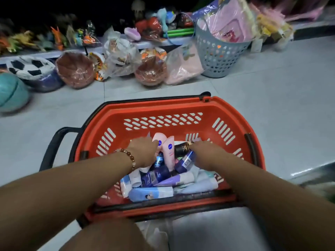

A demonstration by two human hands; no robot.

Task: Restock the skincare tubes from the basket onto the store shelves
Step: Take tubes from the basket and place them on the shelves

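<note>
A red shopping basket with black handles stands on the tiled floor in front of me. Several skincare tubes lie piled in it: pink ones, dark blue ones, pale blue and white ones. My left hand, with a bead bracelet at the wrist, reaches into the pile, fingertips against a pink tube; its fingers are hidden from me. My right hand reaches in beside it and grips a black tube with a gold band.
Along the low shelf at the back lie wrapped toys, deflated balls and brown bowls. A grey-blue laundry basket stuffed with pink goods stands at the back right. Bare tiles surround the red basket. My knees are at the bottom edge.
</note>
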